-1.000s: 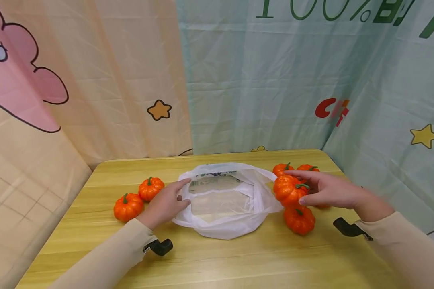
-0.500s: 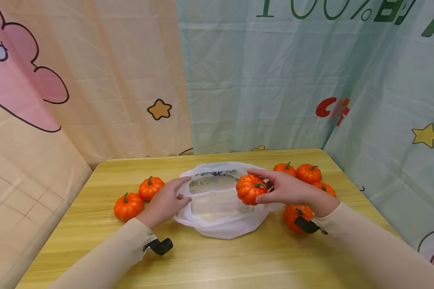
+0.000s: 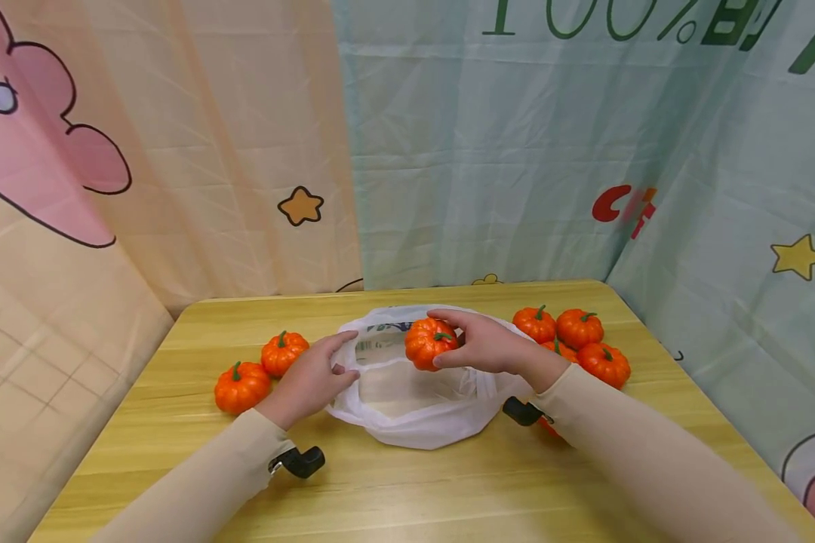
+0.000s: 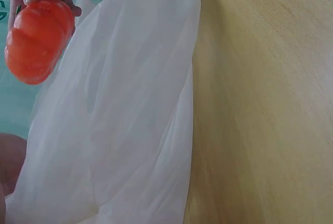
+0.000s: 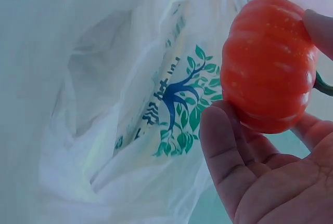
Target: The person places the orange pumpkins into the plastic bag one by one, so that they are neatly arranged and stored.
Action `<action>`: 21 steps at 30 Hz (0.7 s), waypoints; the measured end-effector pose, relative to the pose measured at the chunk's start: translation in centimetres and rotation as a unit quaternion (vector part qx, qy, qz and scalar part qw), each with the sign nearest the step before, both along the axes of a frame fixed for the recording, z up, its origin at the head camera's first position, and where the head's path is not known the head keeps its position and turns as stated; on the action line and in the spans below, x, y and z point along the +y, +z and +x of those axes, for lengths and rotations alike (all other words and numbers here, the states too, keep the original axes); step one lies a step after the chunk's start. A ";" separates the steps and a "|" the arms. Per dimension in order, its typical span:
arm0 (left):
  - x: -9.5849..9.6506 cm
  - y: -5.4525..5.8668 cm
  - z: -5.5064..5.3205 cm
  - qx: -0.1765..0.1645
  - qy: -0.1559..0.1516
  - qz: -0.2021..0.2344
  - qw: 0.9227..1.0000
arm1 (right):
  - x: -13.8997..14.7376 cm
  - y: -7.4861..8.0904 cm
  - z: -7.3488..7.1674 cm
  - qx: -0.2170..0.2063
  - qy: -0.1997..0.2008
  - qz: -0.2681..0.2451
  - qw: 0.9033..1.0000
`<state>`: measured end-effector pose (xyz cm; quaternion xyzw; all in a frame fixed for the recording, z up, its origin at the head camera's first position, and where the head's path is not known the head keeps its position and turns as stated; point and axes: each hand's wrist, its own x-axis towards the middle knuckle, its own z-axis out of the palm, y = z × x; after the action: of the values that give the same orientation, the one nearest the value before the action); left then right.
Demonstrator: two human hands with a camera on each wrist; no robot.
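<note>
Right hand [image 3: 484, 344] pinches a pumpkin [image 3: 428, 345] over the white bag [image 3: 429, 431], toward twelve o'clock of its opening; left hand [image 3: 314, 382], fingers loosely spread, lies at nine o'clock; unsupported, the limp plastic could sag and snag the pumpkin.

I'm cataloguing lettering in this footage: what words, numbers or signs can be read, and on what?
"100%": green, top cut off, on the hanging cloth; green marks beside it are incomplete.
"C": red, same cloth; the marks after it are unclear.
White bag: print too angled and blurred to read.
</note>
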<state>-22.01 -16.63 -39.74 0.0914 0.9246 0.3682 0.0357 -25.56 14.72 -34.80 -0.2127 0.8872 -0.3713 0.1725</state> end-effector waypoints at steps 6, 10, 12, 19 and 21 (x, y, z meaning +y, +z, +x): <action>-0.3 0.0 0.0 -0.012 0.004 0.021 1.000 | -2.3 -0.6 -1.0 -0.014 -0.008 -0.011 1.000; -0.5 -0.1 -0.1 -0.020 0.003 0.028 0.999 | -4.0 -0.9 -1.5 -0.017 -0.013 -0.008 1.000; -0.6 0.0 -0.1 -0.023 0.003 0.031 0.999 | -4.8 -1.1 -1.6 -0.018 -0.013 -0.010 1.000; -0.9 0.1 -0.1 -0.041 0.002 0.036 0.999 | -7.0 -2.0 -2.2 -0.007 -0.002 0.008 1.000; -1.0 0.1 -0.1 -0.045 0.003 0.034 0.998 | -7.5 -2.2 -2.4 -0.003 -0.002 0.019 1.000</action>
<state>-22.07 -17.59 -39.64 0.0735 0.9090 0.4037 0.0730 -27.92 7.26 -37.00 -0.2066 0.8941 -0.3552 0.1783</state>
